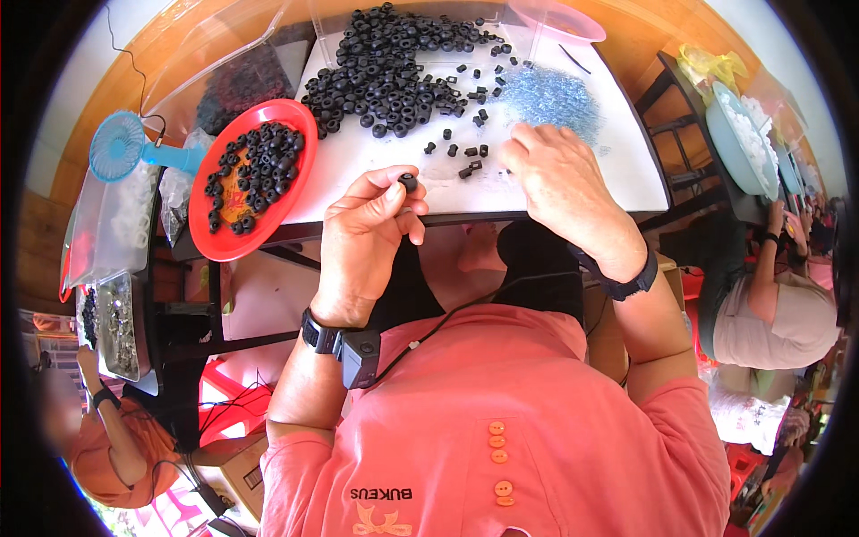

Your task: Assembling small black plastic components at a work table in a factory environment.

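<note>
My left hand (367,234) pinches a small black ring-shaped part (409,182) between thumb and fingertips, just above the near edge of the white table (376,170). My right hand (562,183) rests knuckles-up on the table, fingers curled down toward a few small black pieces (472,166); whether it holds one is hidden. A large heap of black rings (394,72) lies at the far middle of the table. A pile of thin bluish metal springs (550,97) sits just beyond my right hand.
A red plate (231,231) with several black rings hangs over the table's left edge. A blue hand fan (121,148), clear plastic bags (112,224) and a pink bowl (559,20) surround it. Other people work at the lower left (107,438) and right (774,304).
</note>
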A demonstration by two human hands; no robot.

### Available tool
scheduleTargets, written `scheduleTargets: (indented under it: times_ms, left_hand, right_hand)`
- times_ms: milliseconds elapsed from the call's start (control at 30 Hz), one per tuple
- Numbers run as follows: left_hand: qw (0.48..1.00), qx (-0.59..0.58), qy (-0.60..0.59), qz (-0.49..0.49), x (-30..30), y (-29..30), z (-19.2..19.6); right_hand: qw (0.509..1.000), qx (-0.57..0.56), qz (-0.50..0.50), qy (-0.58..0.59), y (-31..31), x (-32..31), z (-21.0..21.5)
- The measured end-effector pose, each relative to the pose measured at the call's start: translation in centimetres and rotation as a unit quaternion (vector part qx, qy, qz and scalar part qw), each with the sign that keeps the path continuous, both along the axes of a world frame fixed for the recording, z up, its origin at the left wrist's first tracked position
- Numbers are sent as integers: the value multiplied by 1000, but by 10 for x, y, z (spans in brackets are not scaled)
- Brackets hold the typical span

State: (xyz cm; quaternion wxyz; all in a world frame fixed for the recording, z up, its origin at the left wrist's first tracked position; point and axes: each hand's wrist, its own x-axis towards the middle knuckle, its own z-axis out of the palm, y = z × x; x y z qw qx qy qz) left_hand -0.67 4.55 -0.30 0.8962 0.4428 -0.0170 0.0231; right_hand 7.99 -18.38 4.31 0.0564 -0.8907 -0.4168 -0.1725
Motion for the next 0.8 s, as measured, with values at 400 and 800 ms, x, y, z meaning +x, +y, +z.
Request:
scheduleTargets:
  times_ms: [400,800]
  left_hand:
    - [997,64,39,13,2,-6,10]
    - [996,75,43,22,6,-10,24]
  right_hand:
    - [990,88,-77,-81,-1,1,-29]
    - [992,119,-16,-45,0,-6,-39]
